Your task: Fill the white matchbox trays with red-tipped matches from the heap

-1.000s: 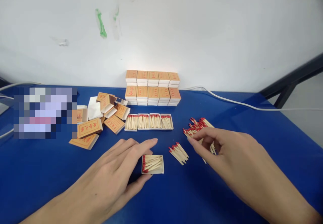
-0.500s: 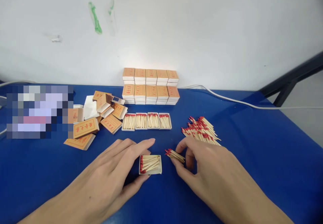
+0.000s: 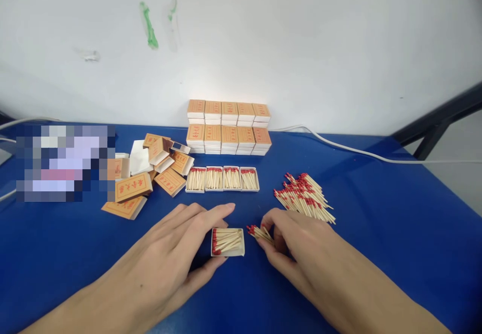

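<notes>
My left hand [image 3: 188, 243] grips a small white matchbox tray [image 3: 237, 251] between thumb and fingers, its index finger stretched over the far side. Matches [image 3: 228, 240] with red heads toward the left lie in this tray, and a strip of its bottom shows at the near right. Just to the right, my right hand [image 3: 297, 246] pinches a small bunch of matches [image 3: 259, 232], red heads pointing left at the tray. A gap separates the bunch from the tray. Behind my right hand lies a loose pile of matches [image 3: 307, 198], partly covered by the hand.
Several match-filled trays [image 3: 223, 190] stand in a row beyond my hands. Stacked orange matchboxes [image 3: 229, 135] rise behind them by the wall. Matchbox sleeves [image 3: 133, 187] are heaped at left, next to a blurred-out object [image 3: 66, 160]. A white cable [image 3: 339, 150] crosses the back right.
The fingers of my right hand have shifted slightly around the bunch, and its matches sit deeper in the pinch. My left hand keeps its hold on the tray. The whole view has moved a little.
</notes>
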{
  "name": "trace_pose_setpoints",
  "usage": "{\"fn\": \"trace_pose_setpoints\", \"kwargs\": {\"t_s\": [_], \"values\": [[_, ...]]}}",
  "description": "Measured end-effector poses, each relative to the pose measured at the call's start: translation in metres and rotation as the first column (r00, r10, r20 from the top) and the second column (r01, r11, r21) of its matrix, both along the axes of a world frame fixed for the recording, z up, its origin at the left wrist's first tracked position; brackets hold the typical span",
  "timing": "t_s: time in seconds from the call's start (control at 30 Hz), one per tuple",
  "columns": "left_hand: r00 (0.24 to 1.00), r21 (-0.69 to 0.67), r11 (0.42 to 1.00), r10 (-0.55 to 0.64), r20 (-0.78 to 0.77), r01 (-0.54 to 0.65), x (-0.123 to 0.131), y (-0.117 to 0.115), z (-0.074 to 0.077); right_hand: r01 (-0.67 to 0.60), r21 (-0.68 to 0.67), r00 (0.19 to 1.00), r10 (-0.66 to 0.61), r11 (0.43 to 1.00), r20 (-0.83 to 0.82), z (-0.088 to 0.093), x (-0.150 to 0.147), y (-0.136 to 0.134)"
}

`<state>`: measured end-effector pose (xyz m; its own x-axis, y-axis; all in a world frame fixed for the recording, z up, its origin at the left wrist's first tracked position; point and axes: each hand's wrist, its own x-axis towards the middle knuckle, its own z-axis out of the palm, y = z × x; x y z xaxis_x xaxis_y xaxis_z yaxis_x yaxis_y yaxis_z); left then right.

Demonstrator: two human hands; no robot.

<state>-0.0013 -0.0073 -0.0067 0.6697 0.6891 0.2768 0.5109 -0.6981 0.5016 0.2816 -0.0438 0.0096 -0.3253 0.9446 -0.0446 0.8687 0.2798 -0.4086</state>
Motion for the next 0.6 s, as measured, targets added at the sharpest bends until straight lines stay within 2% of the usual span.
{"fn": "trace_pose_setpoints", "kwargs": {"t_s": [0.1,0.33,0.47,0.6], "values": [[1.0,-0.014,1.0,-0.004,0.014,0.004,0.0,0.0,0.0,-0.069,-0.006,0.998,0.069,0.998,-0.007,0.0,0.008,0.0],[1.0,-0.054,0.999,-0.004,0.011,0.005,0.001,0.002,0.0,-0.018,-0.099,0.998,0.023,0.995,0.056,0.007,0.005,0.004],[1.0,-0.067,0.998,-0.003,0.007,0.004,0.0,0.002,0.0,-0.096,-0.09,0.989,0.105,0.991,0.101,0.016,0.005,0.012],[1.0,-0.051,0.999,0.004,0.01,-0.004,0.001,0.002,-0.002,-0.115,-0.179,0.987,0.132,0.977,0.092,0.02,0.01,0.021]]}}
